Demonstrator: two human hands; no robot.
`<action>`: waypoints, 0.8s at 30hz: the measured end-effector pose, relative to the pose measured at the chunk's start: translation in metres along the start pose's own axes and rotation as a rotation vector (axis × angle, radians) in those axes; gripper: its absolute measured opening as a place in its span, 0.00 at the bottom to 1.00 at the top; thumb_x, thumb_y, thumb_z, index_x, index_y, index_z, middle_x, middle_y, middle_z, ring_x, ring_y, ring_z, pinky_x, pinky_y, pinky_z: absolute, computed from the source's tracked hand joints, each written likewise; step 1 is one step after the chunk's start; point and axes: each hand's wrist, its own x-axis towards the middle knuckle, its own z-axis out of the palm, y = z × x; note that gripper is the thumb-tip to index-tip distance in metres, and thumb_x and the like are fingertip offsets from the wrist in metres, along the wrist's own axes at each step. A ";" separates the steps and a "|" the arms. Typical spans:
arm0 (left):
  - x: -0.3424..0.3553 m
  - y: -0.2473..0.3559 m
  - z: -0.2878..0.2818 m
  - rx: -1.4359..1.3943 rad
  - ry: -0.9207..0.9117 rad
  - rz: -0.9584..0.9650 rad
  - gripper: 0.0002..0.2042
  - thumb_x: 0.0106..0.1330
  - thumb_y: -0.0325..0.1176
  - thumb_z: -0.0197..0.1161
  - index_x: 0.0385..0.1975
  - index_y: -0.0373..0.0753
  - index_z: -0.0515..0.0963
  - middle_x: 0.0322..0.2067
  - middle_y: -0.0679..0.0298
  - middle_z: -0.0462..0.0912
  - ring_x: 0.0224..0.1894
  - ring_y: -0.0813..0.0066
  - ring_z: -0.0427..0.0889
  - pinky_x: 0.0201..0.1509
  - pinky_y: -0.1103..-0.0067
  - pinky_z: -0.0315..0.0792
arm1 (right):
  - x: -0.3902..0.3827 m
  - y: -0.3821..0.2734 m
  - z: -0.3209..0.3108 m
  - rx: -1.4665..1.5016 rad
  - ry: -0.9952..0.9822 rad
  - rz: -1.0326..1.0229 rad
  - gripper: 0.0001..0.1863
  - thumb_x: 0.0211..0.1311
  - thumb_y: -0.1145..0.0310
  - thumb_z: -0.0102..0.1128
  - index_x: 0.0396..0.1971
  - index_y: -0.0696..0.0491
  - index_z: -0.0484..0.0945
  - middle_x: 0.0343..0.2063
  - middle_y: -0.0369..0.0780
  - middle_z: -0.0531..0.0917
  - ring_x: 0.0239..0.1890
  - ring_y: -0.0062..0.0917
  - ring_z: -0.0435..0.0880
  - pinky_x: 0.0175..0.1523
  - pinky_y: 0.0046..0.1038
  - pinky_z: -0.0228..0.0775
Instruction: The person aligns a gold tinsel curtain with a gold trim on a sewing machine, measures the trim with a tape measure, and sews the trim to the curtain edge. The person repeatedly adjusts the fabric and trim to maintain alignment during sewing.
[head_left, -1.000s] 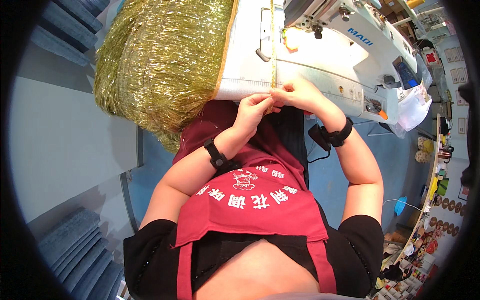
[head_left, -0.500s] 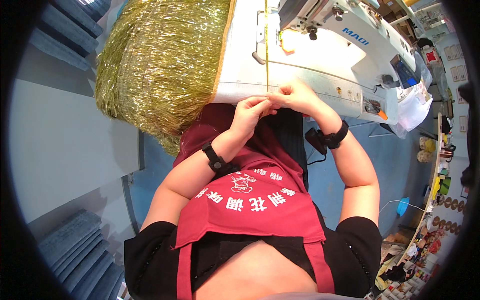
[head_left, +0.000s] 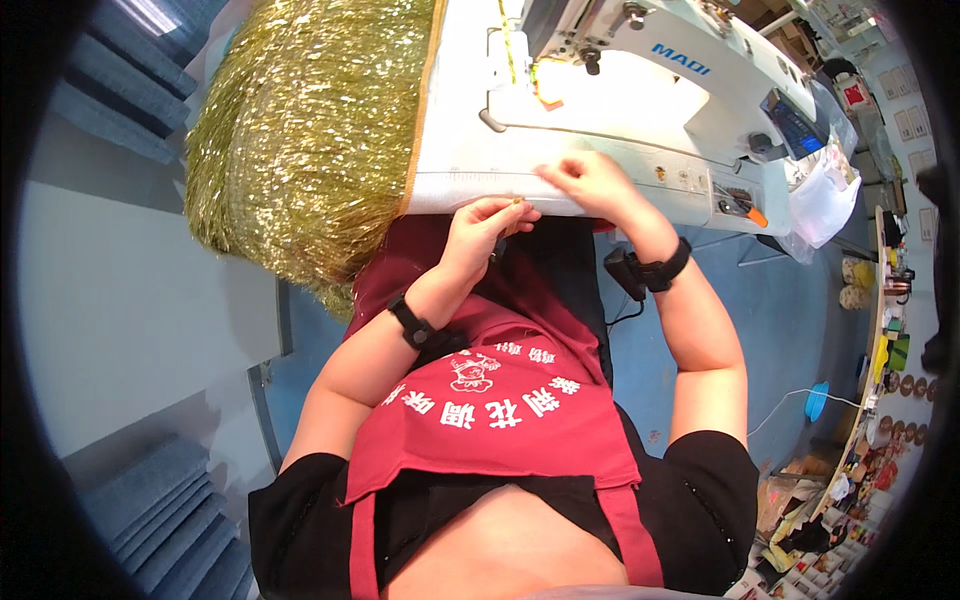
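Note:
My left hand [head_left: 480,230] is closed in a pinch on a small yellow-brown piece at the bed's front edge; what it is, I cannot make out. My right hand [head_left: 585,185] is just right of it over the white machine bed [head_left: 460,150], fingers apart and slightly curled, holding nothing I can see. A narrow yellow tape [head_left: 508,50] shows farther back, left of the needle area of the white sewing machine [head_left: 740,95]. A big mass of gold-green tinsel fringe [head_left: 280,130] with an orange border lies left of both hands.
Orange-handled snips [head_left: 750,215] lie at the bed's right end beside a white plastic bag [head_left: 825,195]. A black wedge-shaped object [head_left: 620,265] is below the bed edge. Blue-grey padded pieces [head_left: 150,500] are at lower left, a cluttered shelf [head_left: 870,340] at right.
My right hand has left the pinch beside my left hand, its fingers now apart. The yellow tape no longer runs straight down to the front edge. The view has shifted slightly.

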 end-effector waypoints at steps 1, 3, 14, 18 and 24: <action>-0.001 0.002 0.000 0.015 -0.017 0.004 0.08 0.72 0.29 0.63 0.43 0.30 0.84 0.43 0.57 0.88 0.45 0.69 0.87 0.54 0.73 0.80 | -0.003 0.016 -0.008 0.013 0.089 0.058 0.30 0.62 0.37 0.61 0.34 0.53 0.87 0.28 0.45 0.87 0.32 0.37 0.88 0.41 0.37 0.77; -0.007 0.007 0.001 0.200 -0.069 0.005 0.09 0.73 0.29 0.63 0.43 0.30 0.85 0.44 0.58 0.88 0.47 0.71 0.86 0.56 0.75 0.78 | -0.014 0.059 -0.033 -0.094 0.283 0.004 0.23 0.68 0.44 0.61 0.41 0.52 0.82 0.33 0.46 0.87 0.38 0.39 0.87 0.44 0.38 0.77; -0.047 0.053 0.039 0.932 -0.247 0.662 0.07 0.59 0.26 0.74 0.37 0.41 0.89 0.28 0.68 0.82 0.29 0.77 0.79 0.40 0.82 0.68 | -0.041 0.206 -0.103 -0.799 0.671 -0.112 0.18 0.69 0.65 0.60 0.57 0.49 0.76 0.53 0.41 0.81 0.57 0.38 0.79 0.59 0.40 0.71; -0.062 0.063 0.043 0.928 -0.239 0.674 0.07 0.58 0.25 0.75 0.36 0.40 0.88 0.30 0.67 0.84 0.27 0.77 0.84 0.39 0.82 0.71 | -0.044 0.145 -0.057 -0.570 0.922 -0.236 0.13 0.69 0.69 0.61 0.51 0.53 0.79 0.44 0.41 0.84 0.49 0.36 0.82 0.55 0.36 0.73; -0.062 0.070 0.032 0.752 -0.165 0.639 0.05 0.64 0.19 0.68 0.38 0.31 0.84 0.31 0.63 0.86 0.31 0.79 0.86 0.36 0.83 0.77 | -0.063 0.001 0.039 0.710 0.097 -0.466 0.23 0.82 0.57 0.45 0.48 0.61 0.82 0.40 0.42 0.87 0.45 0.27 0.84 0.54 0.28 0.74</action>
